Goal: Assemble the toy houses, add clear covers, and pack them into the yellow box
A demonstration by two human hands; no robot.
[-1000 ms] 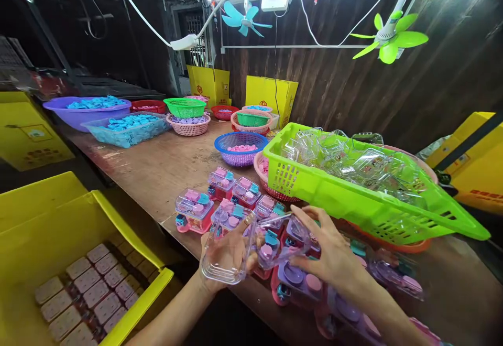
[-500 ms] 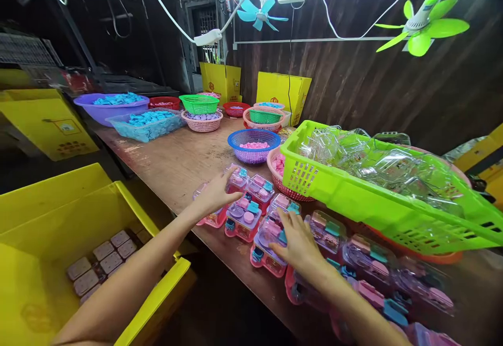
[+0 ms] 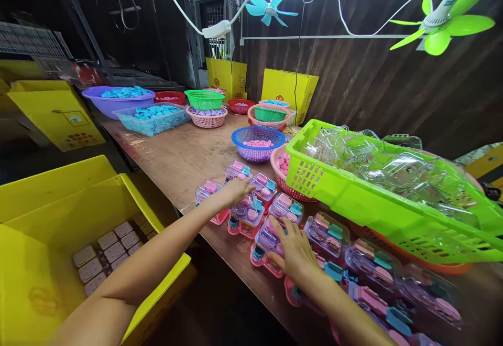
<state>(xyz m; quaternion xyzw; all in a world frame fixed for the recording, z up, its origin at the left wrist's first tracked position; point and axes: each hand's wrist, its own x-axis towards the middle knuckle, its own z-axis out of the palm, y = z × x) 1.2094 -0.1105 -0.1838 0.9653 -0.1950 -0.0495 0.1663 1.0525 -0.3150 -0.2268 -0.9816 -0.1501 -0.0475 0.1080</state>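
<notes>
Head view: right hand (image 3: 293,249) is hovering palm-down, fingers spread and closed on nothing, its fingertips lying over or against the near clear-topped toy case (image 3: 267,236); actual contact is hard to confirm. Left hand (image 3: 236,191) is extending palm-down over the rear group, between the leftmost case (image 3: 210,191) and the back-right case (image 3: 264,186); its fingertips are partly blending with the clear plastic, so cannot tell whether it is gripping. Step in hand is apparently one of positioning or seating covers on the cases; judgement only. Next move is probably calling for even finger pressure on one top, without nudging the neighbours, which are standing close together. Further cases are running down the tabletop (image 3: 176,152) to the right, and loose-looking cyan parts (image 3: 398,320) are showing nearest the camera. Beyond, a lime-green basket (image 3: 353,204) is holding clear covers (image 3: 408,168), while a blue basket (image 3: 257,153) is holding pink pieces. At left, a yellow carton (image 3: 23,283) is containing pale blocks (image 3: 113,250).
</notes>
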